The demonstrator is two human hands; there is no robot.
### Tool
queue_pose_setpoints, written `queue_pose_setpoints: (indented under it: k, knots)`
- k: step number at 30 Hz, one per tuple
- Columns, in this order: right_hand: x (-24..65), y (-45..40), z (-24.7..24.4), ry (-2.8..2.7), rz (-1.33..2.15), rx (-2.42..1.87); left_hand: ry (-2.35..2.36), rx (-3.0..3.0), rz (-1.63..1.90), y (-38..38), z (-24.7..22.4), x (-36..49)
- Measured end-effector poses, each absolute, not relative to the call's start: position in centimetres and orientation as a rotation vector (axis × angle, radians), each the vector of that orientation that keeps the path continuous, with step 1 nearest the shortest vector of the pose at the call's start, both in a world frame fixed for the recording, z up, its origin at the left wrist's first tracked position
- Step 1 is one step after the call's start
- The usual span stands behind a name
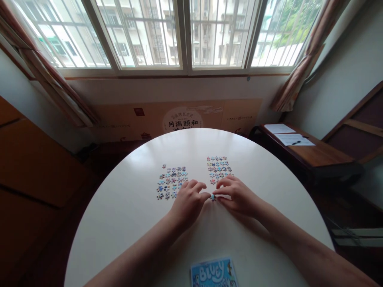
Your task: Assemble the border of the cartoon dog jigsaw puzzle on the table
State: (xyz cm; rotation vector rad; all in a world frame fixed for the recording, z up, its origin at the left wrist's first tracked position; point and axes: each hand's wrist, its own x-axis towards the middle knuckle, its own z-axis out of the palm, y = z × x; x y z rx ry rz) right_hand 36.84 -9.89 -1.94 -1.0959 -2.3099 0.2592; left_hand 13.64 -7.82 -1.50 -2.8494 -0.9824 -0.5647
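Note:
A small blue jigsaw puzzle piece (pixel 213 197) lies on the white round table (pixel 125 223), between my two hands. My right hand (pixel 237 195) has its thumb and index fingertip at the piece's right side, closed on it. From the other side, my left hand (pixel 190 199) reaches its thumb tip to the piece's left edge, while its other fingers curve above, apart from the thumb. Beyond my left hand are loose puzzle pieces (pixel 174 180) in rows, partly hidden by it. Another group of loose puzzle pieces (pixel 220 164) lies in rows beyond my right hand.
A blue "Bluey" box (pixel 212 273) lies near me on the table. One single piece (pixel 164 166) sits apart at the far left. To the right stands a wooden side table (pixel 326 153) with papers (pixel 295 139) and a pen (pixel 296 142). Barred windows are ahead.

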Motion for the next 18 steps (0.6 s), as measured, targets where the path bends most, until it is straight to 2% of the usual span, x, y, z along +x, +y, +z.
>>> queue_pose_setpoints:
  k: [18]
  knots:
    - [36.28, -9.8, -2.66, -2.23, 0.182, -1.219, -1.081, -2.928, -0.448, -8.8, -1.23, 14.04]
